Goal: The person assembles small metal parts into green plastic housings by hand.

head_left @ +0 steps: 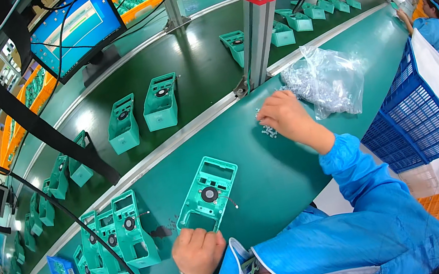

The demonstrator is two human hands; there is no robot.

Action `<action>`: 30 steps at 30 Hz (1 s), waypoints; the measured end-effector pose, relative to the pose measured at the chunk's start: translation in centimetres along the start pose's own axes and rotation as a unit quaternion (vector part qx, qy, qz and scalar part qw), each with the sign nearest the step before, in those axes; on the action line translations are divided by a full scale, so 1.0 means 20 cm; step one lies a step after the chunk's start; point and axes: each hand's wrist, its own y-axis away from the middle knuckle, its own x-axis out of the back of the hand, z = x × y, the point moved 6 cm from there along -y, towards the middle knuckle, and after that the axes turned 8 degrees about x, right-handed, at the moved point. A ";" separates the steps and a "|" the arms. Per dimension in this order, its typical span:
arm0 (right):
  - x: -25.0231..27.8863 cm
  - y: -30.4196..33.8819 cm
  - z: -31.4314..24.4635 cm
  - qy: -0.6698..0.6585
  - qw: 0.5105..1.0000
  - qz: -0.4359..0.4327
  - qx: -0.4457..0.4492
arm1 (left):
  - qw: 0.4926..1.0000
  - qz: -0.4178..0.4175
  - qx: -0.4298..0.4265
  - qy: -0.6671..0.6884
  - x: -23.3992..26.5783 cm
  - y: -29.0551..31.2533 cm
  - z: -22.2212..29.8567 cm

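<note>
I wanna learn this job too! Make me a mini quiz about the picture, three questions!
1. Which hand is at the small pale pieces beside the clear plastic bag?
2. True or false: the bag is empty.
3. Fill in the colour: the housing held by the left hand is ____.

Key: 1. The right hand. 2. False; lots of pieces show inside. 3. Green.
</note>
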 end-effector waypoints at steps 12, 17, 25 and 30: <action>-0.07 0.00 0.02 0.004 0.996 -0.082 -0.021 | 0.999 -0.014 -0.026 -0.038 0.04 0.01 -0.04; -0.06 0.02 0.05 -0.009 0.998 -0.065 -0.022 | 0.999 -0.014 -0.024 -0.035 0.04 0.01 -0.04; -0.02 0.02 0.00 0.017 0.998 -0.057 0.017 | 0.999 -0.008 -0.023 -0.031 0.03 0.01 -0.04; -0.05 0.00 -0.04 0.056 0.994 -0.086 0.043 | 0.999 -0.005 -0.018 -0.030 0.04 0.02 -0.04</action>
